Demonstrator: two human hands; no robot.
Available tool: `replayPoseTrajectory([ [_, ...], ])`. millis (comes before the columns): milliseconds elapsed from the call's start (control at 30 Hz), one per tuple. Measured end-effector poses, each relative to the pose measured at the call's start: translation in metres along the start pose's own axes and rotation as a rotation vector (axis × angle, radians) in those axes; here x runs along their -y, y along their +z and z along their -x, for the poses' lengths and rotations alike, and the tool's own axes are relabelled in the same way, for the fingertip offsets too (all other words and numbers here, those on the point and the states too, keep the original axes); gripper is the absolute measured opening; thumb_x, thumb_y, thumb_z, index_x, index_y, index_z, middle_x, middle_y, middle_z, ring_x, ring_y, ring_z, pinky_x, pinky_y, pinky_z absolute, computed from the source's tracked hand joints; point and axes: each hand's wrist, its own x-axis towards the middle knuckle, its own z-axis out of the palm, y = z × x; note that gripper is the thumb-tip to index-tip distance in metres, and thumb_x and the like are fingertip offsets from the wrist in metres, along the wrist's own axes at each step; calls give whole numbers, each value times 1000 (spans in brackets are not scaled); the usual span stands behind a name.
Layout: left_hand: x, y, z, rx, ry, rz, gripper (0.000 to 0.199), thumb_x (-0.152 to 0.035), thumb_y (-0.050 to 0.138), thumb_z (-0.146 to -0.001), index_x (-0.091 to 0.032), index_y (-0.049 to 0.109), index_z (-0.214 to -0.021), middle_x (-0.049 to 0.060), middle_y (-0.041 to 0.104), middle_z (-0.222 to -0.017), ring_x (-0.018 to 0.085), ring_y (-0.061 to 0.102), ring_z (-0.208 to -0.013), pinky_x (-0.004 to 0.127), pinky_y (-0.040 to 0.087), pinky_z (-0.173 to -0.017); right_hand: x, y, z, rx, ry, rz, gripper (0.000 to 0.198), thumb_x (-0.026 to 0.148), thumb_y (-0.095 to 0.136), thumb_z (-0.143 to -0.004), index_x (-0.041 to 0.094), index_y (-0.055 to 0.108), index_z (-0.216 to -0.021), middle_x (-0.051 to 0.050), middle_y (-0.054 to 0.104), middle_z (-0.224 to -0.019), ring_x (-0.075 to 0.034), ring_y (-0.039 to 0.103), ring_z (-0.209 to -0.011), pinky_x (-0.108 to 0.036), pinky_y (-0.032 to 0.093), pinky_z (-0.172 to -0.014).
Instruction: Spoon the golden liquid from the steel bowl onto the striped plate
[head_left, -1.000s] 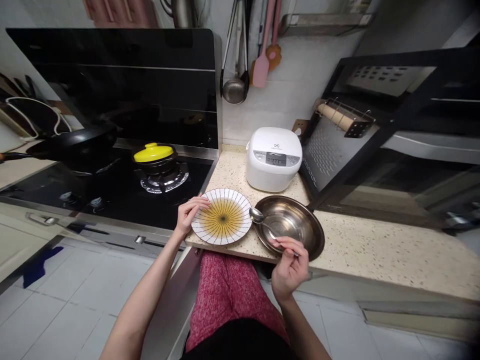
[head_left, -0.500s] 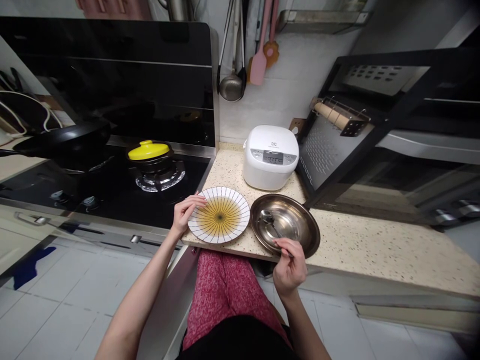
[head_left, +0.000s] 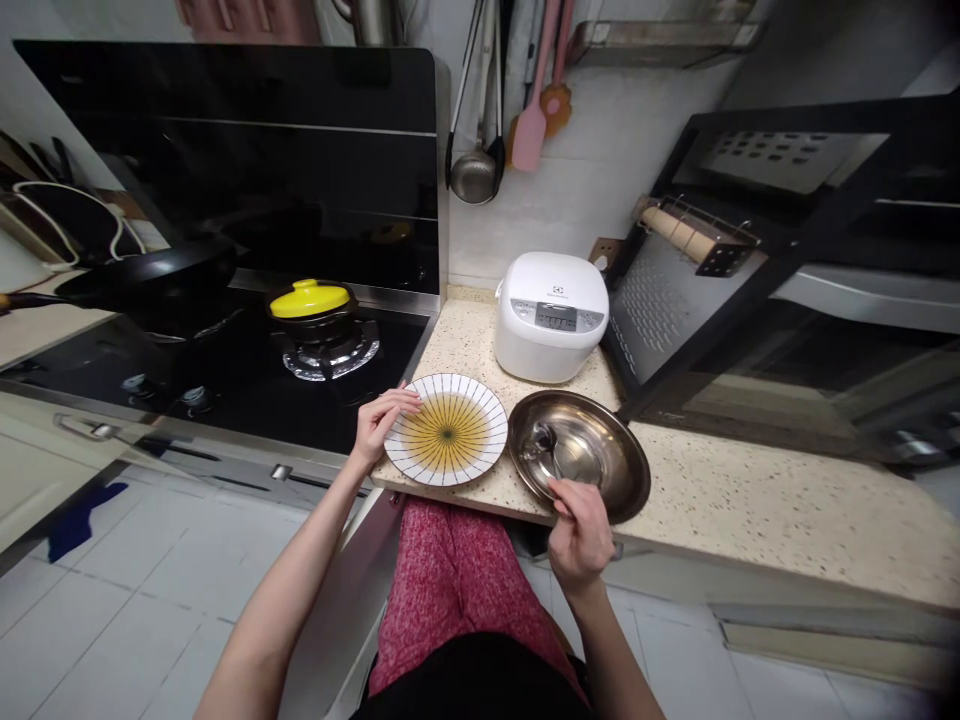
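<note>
My right hand (head_left: 580,535) pinches the handle of a metal spoon (head_left: 543,437). The spoon's bowl dips into a wide, shallow steel basin (head_left: 630,470) at the counter's front edge. Just left of the basin, nearly touching it, lies a round plate (head_left: 489,432) with a white rim, dark radial lines and a yellow middle. Whether the yellow is pattern or liquid I cannot make out. My left hand (head_left: 384,425) grips the plate's left rim, its fingers reaching over the edge onto the plate; the thumb is mostly hidden.
Behind the basin stands a white rice cooker (head_left: 553,318). On the left, the black stove (head_left: 240,370) holds a yellow-lidded pot (head_left: 310,300) and a dark wok (head_left: 154,275). A black-framed oven (head_left: 817,370) stands to the right. Utensils, including a ladle (head_left: 474,178), hang on the wall.
The whole view has shifted slightly, so things appear a little further right. Both hands keep their places on the plate and the spoon.
</note>
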Motion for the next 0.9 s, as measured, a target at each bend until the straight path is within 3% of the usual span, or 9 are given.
replayPoseTrajectory([
  [133,-1,1,0,-7,-9,-2,39,-41,55,-101,-19,83,-83,12,82,-95,30,75,-101,59,47,-114,10,8,-3,-199,234,-125,16,16,54,-101,23,69,-103,-4,73,-87,-20,72,-78,-38,60,-68],
  [233,-2,2,-1,-7,-11,1,40,-41,55,-102,-19,83,-83,12,82,-95,30,76,-100,58,47,-114,19,17,-4,-249,276,-204,13,21,55,-102,22,67,-99,-4,71,-84,-21,72,-77,-39,60,-67],
  [567,0,3,0,-9,7,19,37,-37,55,-102,-19,83,-85,11,82,-95,29,75,-100,58,46,-114,39,47,6,76,231,-333,21,11,52,-101,23,69,-103,-4,75,-90,-19,74,-84,-35,61,-76],
  [900,2,4,1,-11,5,25,37,-36,55,-101,-19,83,-85,12,82,-96,29,75,-100,58,45,-115,41,52,12,116,307,-344,21,14,48,-104,22,65,-95,-6,77,-94,-18,76,-88,-32,62,-77],
])
